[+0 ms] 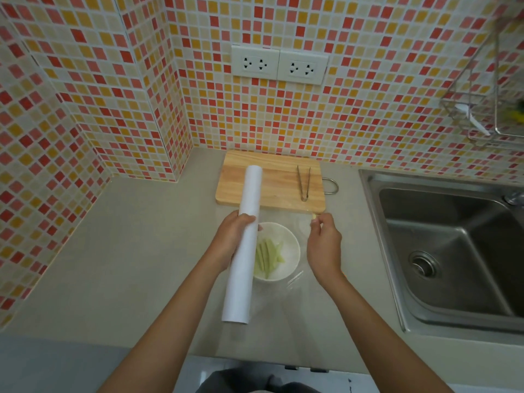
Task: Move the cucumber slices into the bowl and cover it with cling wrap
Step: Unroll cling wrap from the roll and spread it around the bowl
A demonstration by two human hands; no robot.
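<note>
Head camera looks down on a grey counter (pixel 127 251) in a corner of walls with red, orange and cream tiles. The left hand (pixel 229 239) grips a long white roll of cling wrap (pixel 243 245), fingers curled round its middle; the roll is held over the left edge of a white bowl (pixel 292 251). The bowl stands on the counter just in front of a wooden cutting board (pixel 269 180), and pale green cucumber slices (pixel 266 255) lie inside it. The right hand (pixel 323 245) pinches the edge of a clear sheet of wrap (pixel 297 282) between thumb and fingertips, to the right of the bowl; the sheet stretches from the roll over the bowl. Metal tongs (pixel 304 182) lie on the right part of the board. A steel sink (pixel 442 245) is on the right, a wire rack (pixel 482 109) hangs above it, and two white sockets (pixel 279 64) are on the back wall.
</note>
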